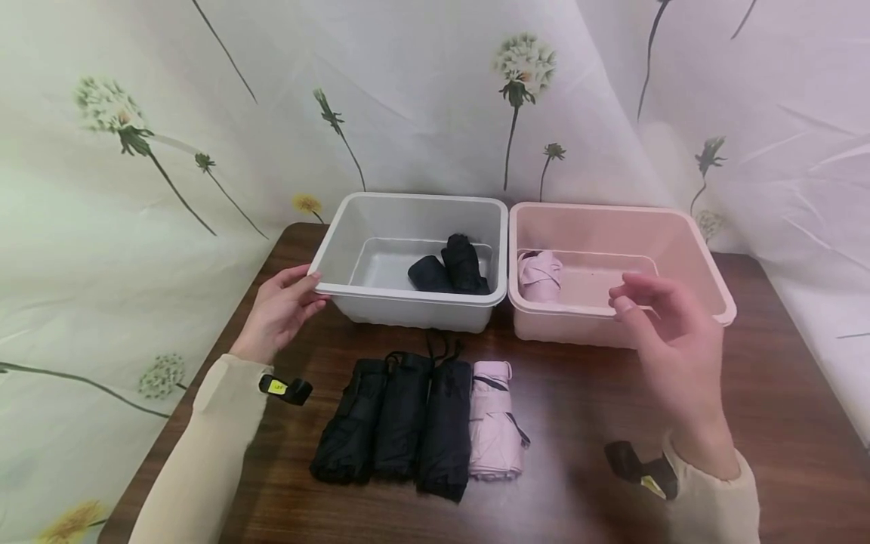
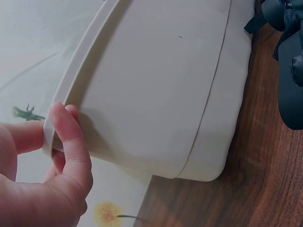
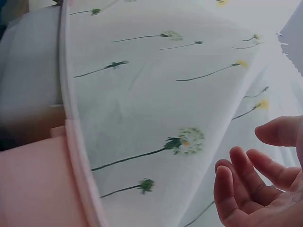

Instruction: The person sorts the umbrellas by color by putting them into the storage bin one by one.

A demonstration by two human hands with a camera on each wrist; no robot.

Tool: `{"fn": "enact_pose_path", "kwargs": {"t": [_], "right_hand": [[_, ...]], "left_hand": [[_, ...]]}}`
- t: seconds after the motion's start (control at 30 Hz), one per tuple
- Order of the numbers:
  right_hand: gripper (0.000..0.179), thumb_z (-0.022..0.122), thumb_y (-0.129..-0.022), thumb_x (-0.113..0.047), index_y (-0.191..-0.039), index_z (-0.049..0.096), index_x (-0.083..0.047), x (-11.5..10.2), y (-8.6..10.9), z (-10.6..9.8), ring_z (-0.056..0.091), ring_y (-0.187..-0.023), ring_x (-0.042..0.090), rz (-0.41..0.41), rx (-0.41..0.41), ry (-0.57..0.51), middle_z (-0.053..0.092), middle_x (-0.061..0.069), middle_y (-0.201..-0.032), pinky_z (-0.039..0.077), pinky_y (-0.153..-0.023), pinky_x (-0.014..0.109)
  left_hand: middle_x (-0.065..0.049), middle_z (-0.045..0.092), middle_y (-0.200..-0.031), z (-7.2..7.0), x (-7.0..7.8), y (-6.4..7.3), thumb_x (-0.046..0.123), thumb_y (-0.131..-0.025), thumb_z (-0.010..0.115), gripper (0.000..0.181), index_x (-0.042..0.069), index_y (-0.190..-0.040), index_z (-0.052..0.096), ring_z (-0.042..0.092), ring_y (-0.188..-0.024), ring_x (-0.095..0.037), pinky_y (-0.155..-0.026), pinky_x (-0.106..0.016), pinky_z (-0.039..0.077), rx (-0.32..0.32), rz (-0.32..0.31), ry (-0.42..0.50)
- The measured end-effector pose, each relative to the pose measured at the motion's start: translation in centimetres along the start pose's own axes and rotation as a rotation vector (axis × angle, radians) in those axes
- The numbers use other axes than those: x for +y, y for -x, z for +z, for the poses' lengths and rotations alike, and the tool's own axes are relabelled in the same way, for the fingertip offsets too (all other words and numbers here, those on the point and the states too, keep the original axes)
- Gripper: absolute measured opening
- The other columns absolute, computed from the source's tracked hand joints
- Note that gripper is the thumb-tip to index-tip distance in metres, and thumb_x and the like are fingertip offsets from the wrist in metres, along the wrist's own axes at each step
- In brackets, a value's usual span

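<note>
My left hand point(image 1: 282, 308) pinches the front left corner of a light grey plastic bin point(image 1: 408, 310); in the left wrist view, thumb and fingers point(image 2: 71, 146) close over its rim. Two black folded umbrellas point(image 1: 462, 261) lie at the bin's right end. My right hand point(image 1: 673, 355) hangs in the air before a pink bin point(image 1: 557, 325), fingers loosely bent, holding nothing. One pink folded umbrella point(image 1: 541, 276) lies at that bin's left end. Nearer me on the table, three black folded umbrellas point(image 1: 401, 415) and one pink folded umbrella point(image 1: 496, 423) lie side by side.
Both bins stand side by side at the back of a dark brown wooden table point(image 1: 775, 408). Behind them hangs a white cloth point(image 1: 421, 98) printed with dandelions. Straps with small black devices point(image 1: 288, 389) sit on both wrists.
</note>
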State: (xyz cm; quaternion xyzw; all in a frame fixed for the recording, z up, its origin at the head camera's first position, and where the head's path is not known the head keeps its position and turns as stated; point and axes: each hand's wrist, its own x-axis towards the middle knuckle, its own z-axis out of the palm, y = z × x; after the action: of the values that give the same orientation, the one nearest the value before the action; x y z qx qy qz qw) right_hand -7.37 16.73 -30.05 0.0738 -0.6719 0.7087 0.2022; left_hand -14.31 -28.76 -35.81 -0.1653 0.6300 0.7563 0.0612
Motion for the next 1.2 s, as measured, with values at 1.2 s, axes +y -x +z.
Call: {"fn": "enact_pose_path", "kwargs": {"t": [1.2], "right_hand": [[0.082, 0.076, -0.078, -0.049, -0.141, 0.041, -0.011, 11.3, 10.5, 3.9, 0.057, -0.117, 0.028, 0.442, -0.644, 0.707, 0.059, 0.013, -0.129, 0.047, -0.101, 0.05]], "left_hand": [[-0.007, 0.049, -0.122, -0.1, -0.3, -0.3, 0.023, -0.092, 0.066, 0.054, 0.009, -0.136, 0.038, 0.065, -0.076, -0.009, -0.071, -0.018, 0.057, 0.01, 0.008, -0.012]]}}
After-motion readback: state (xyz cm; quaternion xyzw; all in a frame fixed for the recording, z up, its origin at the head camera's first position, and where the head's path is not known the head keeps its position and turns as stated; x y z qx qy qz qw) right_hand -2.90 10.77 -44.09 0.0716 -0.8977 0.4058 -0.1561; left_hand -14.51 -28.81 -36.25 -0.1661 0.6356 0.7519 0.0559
